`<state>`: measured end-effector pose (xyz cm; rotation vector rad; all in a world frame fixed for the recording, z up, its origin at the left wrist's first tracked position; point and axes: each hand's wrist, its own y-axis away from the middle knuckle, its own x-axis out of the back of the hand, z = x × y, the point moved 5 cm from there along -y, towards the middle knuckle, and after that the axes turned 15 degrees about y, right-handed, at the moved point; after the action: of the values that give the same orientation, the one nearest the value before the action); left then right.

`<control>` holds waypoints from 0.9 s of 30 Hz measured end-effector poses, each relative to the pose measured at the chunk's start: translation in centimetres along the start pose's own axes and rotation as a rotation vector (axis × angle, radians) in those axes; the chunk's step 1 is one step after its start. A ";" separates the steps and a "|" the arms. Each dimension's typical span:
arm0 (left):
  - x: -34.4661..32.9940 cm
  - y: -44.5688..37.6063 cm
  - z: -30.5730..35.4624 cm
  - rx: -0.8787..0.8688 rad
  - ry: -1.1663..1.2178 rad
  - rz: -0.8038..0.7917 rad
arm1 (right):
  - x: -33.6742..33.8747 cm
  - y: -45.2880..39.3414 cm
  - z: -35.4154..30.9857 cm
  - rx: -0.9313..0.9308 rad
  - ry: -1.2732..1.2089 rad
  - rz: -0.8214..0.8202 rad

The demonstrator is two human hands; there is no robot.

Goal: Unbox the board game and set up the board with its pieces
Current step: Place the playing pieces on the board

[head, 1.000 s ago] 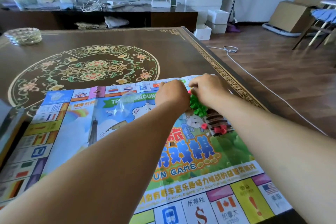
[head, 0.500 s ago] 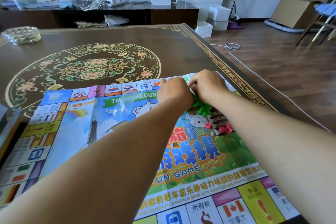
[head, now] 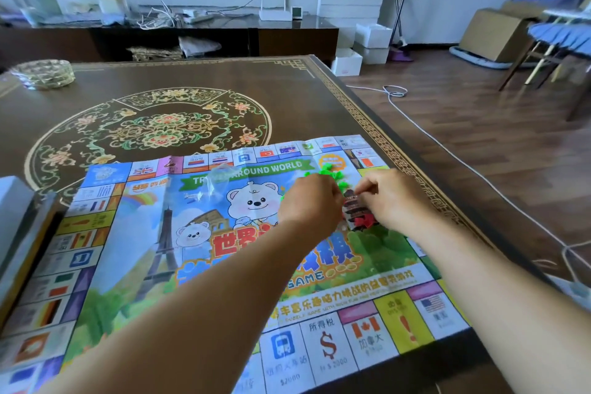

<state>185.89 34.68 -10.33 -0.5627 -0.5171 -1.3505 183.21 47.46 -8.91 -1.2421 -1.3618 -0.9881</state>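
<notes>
Your left hand point(head: 311, 201) and right hand point(head: 388, 198), pinching together right of centre, have spilled small green plastic pieces point(head: 326, 170) onto the colourful paper game board point(head: 134, 233), so setup has begun.

Item one: I log the board point(head: 198, 253), a paper sheet under both hands, blue and green at centre, its border squares printed with flags. Item two: bright green pieces point(head: 329, 171) just beyond my left hand point(head: 311, 201). Item three: red pieces point(head: 364, 221) under my right hand point(head: 395, 198). Item four: dark brown table point(head: 287, 99), gold fretwork border, floral medallion beyond.
</notes>
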 end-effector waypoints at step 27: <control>3.4 1.0 -2.2 0.338 -0.041 0.049 | -0.3 -1.3 1.2 -0.072 -0.173 -0.202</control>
<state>187.45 30.87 -9.90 -0.3239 -0.7432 -1.1749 181.73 48.39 -9.38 -1.2857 -1.6239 -1.0975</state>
